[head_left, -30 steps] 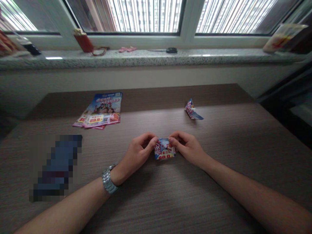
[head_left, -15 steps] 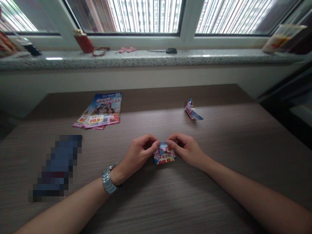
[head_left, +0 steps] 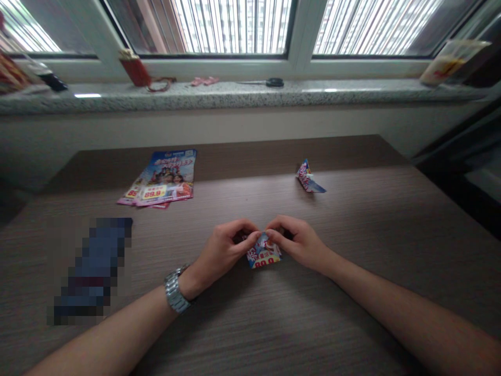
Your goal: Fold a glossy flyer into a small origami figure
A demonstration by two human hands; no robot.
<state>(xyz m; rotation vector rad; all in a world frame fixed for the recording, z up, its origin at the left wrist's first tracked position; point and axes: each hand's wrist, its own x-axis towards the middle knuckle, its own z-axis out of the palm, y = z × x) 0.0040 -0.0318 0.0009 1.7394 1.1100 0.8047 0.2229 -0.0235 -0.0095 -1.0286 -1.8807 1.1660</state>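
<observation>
A small folded flyer (head_left: 265, 254), printed in blue, red and yellow, is pinched between my two hands above the brown table. My left hand (head_left: 230, 241), with a metal watch (head_left: 177, 290) on the wrist, grips its upper left edge between thumb and fingers. At the upper right edge, my right hand (head_left: 297, 241) holds it in the same kind of pinch. The two thumbs are close together, and the fingers behind the paper are partly hidden. Beyond my right hand lies a folded paper piece (head_left: 308, 178) with similar print.
Several flyers (head_left: 168, 177) lie in a pile at the back left of the table (head_left: 242, 329). A pixelated dark blue object (head_left: 92, 269) is at the left. The stone sill (head_left: 219, 98) bears a red box (head_left: 135, 70), scissors (head_left: 274, 82) and a plastic cup (head_left: 450, 62).
My hands have come slightly closer together along the top edge of the folded flyer. The flyer sits a little lower, with its upper edge more covered by my thumbs.
</observation>
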